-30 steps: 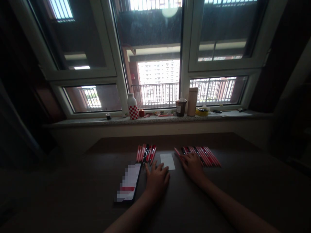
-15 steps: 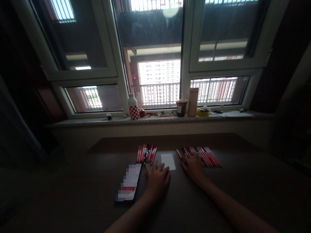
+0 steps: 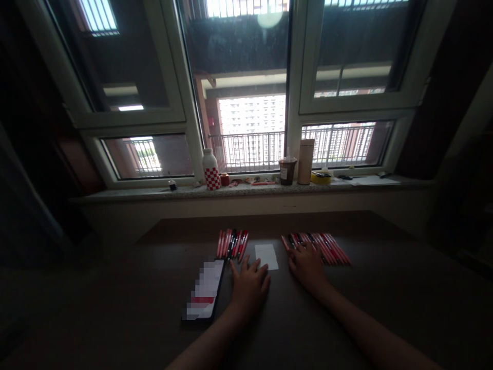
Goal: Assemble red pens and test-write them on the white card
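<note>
My left hand rests palm down on the table with its fingers spread. It lies between a phone with a blurred screen and a small white sheet of paper. Just beyond that hand is a row of red and black pens. Over on the right, my right hand has its fingers apart on the near left part of a wider row of red and black pens. The leftmost pen sticks out beside its fingertips. Some pen ends are hidden under the fingers.
The brown table stands before a windowsill. On the sill are a checkered bottle, a drink cup, a tall tumbler, a roll of yellow tape and sheets of paper.
The leftmost pen of the right row has shifted a little to the right, closer to the others, with my right fingers moving slightly along. My left hand stays in place.
</note>
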`<state>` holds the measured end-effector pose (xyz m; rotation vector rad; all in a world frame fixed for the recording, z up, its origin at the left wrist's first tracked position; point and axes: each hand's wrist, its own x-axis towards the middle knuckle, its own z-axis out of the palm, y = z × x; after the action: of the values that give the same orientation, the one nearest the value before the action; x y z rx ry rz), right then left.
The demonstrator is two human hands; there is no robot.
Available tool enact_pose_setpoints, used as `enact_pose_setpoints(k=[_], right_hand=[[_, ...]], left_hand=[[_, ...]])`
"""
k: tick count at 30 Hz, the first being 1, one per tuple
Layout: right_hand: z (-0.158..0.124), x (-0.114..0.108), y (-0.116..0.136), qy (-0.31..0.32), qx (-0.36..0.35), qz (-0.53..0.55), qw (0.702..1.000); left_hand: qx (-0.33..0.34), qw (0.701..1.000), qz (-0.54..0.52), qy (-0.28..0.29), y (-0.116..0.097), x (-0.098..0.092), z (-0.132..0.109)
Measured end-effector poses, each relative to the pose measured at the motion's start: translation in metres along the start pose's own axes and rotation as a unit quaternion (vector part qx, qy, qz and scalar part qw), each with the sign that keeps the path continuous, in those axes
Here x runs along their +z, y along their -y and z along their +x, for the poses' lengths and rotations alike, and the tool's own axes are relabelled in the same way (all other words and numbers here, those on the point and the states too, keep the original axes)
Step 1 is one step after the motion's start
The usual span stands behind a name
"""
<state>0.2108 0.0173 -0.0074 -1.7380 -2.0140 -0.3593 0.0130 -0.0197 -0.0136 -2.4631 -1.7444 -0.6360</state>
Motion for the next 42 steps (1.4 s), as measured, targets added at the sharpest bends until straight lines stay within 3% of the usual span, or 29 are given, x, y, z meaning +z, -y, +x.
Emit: enact_pose_setpoints(k=[29,42], right_hand=[[0.0002,-0.0029,-0.0012,-0.041,0.006,-0.068,0.997],[0.0014,0.0047,-0.006,-0.027,-0.003,-0.021,0.999]], left_hand=[[-0.005,1.0,0.002,0.017,-0.0028,-0.0038,0.001],[-0.006,1.0,-0.004,0.006,-0.0022,-0.001,0.0006]])
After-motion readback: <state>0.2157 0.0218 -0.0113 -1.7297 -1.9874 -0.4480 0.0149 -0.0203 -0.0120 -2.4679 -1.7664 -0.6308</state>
